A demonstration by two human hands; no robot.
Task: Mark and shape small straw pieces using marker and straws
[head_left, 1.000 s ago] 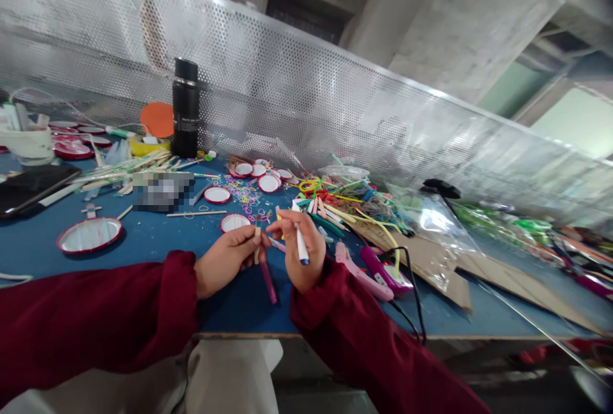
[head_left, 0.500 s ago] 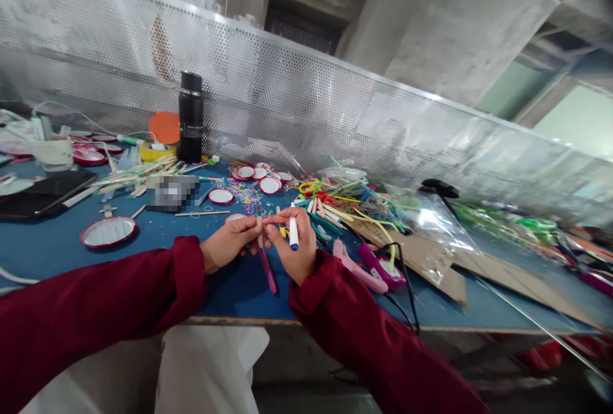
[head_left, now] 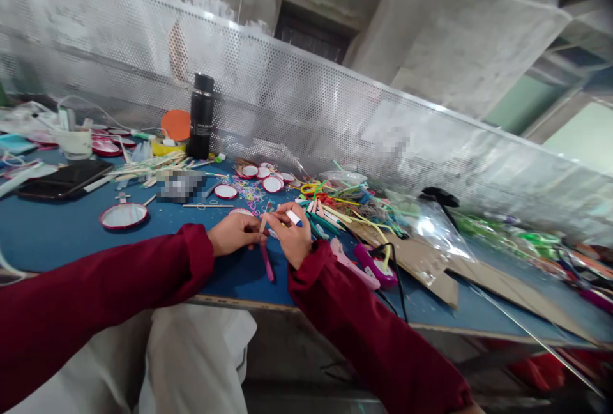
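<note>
At a blue worktable, a person in dark red sleeves works with both hands close together. The left hand pinches a narrow wooden stick upright between thumb and fingers, just above the tabletop near its front edge. The right hand grips a white marker with a blue end, its fingertips beside the stick; whether they touch it is unclear. A pink-purple rod slants down below the fingers, its upper end hidden.

Just beyond lie small coloured bands and round red-rimmed pieces, a larger one off to the left. To the right sit a pink tool, a purple device and a tangle of coloured strands. Farther back, a black bottle stands beside an orange disc, before a perforated metal panel.
</note>
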